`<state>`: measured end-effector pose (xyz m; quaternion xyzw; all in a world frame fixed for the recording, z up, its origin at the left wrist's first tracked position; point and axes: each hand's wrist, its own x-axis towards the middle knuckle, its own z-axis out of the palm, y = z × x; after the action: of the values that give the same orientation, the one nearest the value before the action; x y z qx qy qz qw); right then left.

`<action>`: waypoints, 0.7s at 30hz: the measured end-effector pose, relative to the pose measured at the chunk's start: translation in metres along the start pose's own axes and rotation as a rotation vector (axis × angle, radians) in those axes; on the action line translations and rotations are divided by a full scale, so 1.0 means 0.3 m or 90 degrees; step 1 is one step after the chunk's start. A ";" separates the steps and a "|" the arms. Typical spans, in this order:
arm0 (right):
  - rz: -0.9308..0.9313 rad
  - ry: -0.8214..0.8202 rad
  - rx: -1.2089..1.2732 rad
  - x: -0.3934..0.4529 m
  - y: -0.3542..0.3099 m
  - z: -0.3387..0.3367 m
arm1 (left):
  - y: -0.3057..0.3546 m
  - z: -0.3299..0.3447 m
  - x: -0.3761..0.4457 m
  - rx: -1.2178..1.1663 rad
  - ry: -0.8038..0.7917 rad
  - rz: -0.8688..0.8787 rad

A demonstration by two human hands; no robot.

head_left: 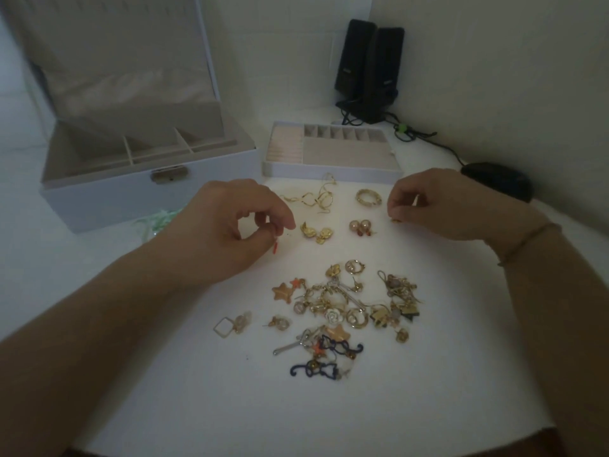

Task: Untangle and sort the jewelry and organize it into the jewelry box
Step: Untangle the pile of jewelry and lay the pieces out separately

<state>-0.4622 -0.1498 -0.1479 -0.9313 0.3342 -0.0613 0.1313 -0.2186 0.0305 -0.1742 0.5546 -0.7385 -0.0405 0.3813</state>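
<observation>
Flanking two pearl earrings (360,226) — two hands (230,222)

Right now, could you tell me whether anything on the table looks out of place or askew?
Mostly the tangled jewelry pile nearest the person, still unsorted. The removable tray sits on the table beside the open jewelry box, not inside it. A green ribbon-like scrap pokes out by the box's front.

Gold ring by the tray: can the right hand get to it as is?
Probably yes. The gold ring lies bare on the table just beside the right hand, nothing between them; but that hand pinches a small gold piece.
</observation>
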 end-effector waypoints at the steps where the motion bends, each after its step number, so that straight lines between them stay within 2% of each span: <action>1: 0.004 -0.006 -0.006 -0.001 0.001 0.000 | 0.000 -0.001 0.000 0.000 0.000 0.003; 3: 0.009 0.004 -0.007 -0.002 0.009 -0.005 | -0.001 -0.001 0.000 -0.001 -0.003 0.002; 7: -0.013 0.131 0.030 -0.015 0.017 -0.030 | -0.001 0.000 0.001 0.003 0.000 0.004; 13: -0.031 -0.024 0.007 -0.028 -0.006 -0.028 | 0.000 -0.001 0.001 -0.001 -0.001 0.008; 21: -0.019 -0.020 -0.016 0.001 0.019 0.001 | 0.003 -0.002 -0.001 -0.007 -0.004 0.003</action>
<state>-0.4654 -0.1540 -0.1497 -0.9385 0.3192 -0.0446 0.1241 -0.2189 0.0312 -0.1735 0.5508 -0.7407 -0.0451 0.3820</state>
